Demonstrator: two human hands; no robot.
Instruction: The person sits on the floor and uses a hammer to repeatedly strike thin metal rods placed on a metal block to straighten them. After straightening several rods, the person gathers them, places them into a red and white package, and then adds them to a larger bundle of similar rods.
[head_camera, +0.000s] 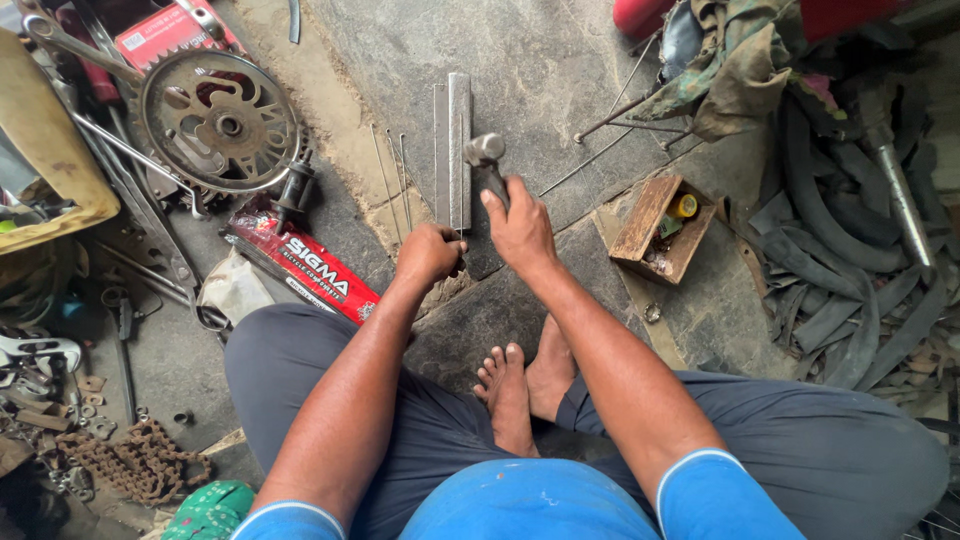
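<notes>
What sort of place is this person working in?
Most likely a small bicycle repair workshop, with work done on the floor. A chainwheel with crank, a rusty chain and a heap of old rubber tubes lie around the seated person, whose right hand holds a hammer.

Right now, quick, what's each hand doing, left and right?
Left hand: closed in a fist at the near end of the metal bar; what it grips is hidden.
Right hand: closed around the hammer handle.

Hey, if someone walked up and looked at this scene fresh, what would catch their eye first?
Probably the right hand gripping a hammer over a metal bar lying on the stone floor, with the left hand closed at the bar's near end. Next, the big toothed chainwheel at upper left, the red box below it, and the rusty chain at lower left.
</notes>
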